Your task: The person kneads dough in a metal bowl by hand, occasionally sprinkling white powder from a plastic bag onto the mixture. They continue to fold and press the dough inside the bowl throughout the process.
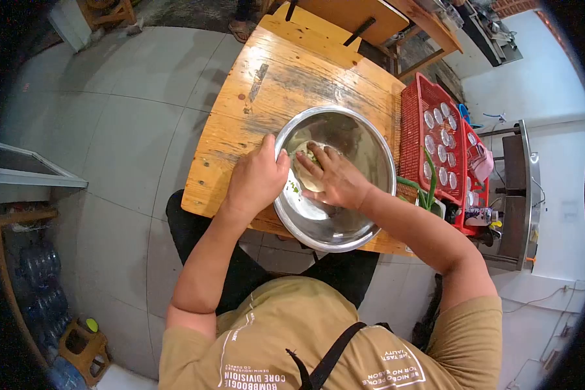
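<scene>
A large shiny metal bowl [364, 146] sits at the near edge of the wooden table, between my knees and the tabletop. My left hand [259, 172] is closed round its left rim, thumb toward the inside. Down inside the bowl, my right hand [337, 179] lies with spread fingers on a pale lump that looks like dough [303, 174], pressing against it. Small chopped green bits [294, 187] dot the lump and the bowl wall beside it. My right palm hides part of the lump.
Under the bowl is a worn wooden table [240, 130]. To its right stands a red plastic basket [419, 97] holding several clear-topped cups. Long green onion stalks [430, 179] lie near the bowl's right side. A metal counter [523, 195] is farther right.
</scene>
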